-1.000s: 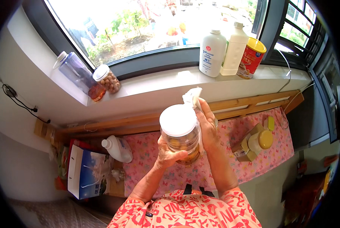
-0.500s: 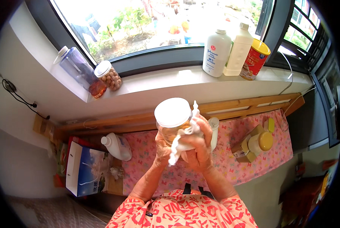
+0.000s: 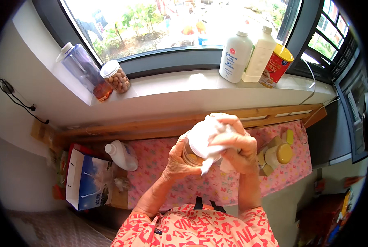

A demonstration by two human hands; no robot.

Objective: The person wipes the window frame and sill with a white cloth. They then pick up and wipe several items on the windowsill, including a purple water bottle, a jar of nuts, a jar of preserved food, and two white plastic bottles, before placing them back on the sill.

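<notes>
My left hand point(image 3: 179, 159) grips the side of a clear jar point(image 3: 193, 149) with a white lid and yellowish contents, held up in front of me above the pink patterned cloth point(image 3: 217, 185). On top of the lid my right hand point(image 3: 235, 146) presses a crumpled white tissue point(image 3: 210, 142), and part of the tissue hangs down over the jar's front. Most of the lid is hidden under that hand and the tissue.
On the window sill point(image 3: 171, 88) stand a tipped clear pitcher point(image 3: 83, 70), a jar of round nuts point(image 3: 116, 76), two white bottles point(image 3: 249, 51) and a yellow-lidded red tin point(image 3: 277, 66). Below lie a white jug point(image 3: 122, 154), a blue-white paper bag point(image 3: 87, 181) and a yellow-capped bottle point(image 3: 276, 154).
My right hand has come from the jar's side, up over the lid, and now presses the tissue onto it. The jar has tilted a little and sits lower in view.
</notes>
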